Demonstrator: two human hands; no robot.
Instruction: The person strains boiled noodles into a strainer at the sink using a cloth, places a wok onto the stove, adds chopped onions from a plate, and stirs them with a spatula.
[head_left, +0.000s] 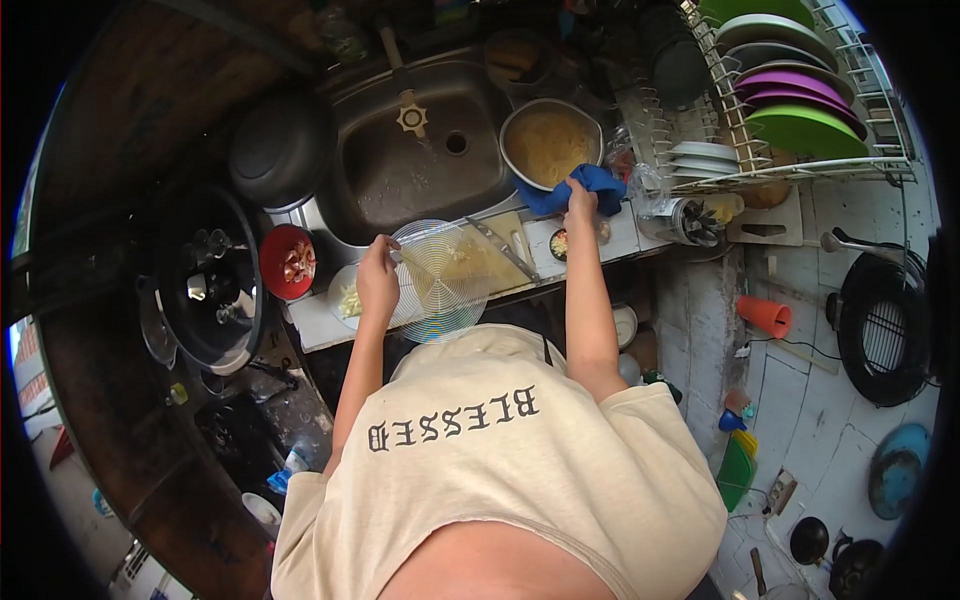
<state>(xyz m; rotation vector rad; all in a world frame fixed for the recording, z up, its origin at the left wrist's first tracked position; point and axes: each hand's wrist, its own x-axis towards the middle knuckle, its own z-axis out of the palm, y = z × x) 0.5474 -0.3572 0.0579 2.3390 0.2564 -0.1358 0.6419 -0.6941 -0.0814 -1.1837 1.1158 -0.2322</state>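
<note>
Over the counter's front edge, my left hand (378, 268) pinches the left rim of a clear round disc (437, 285) with fine rings. Part of a cutting board (510, 262) and a knife (502, 248) show beside and behind the disc. To the right, my right hand (580, 203) grips a blue cloth (545, 198), which lies against the front rim of a metal pot (550, 145) of yellowish liquid. A red bowl (287, 262) with chopped pieces and a plate (350, 302) of pale chopped bits sit left of my left hand.
Behind the board is a metal sink (425, 180) with a faucet (411, 118). A dish rack (800, 175) holds plates at the upper right. A small bowl (559, 243) stands near my right hand, and a large black basin (212, 280) at the left.
</note>
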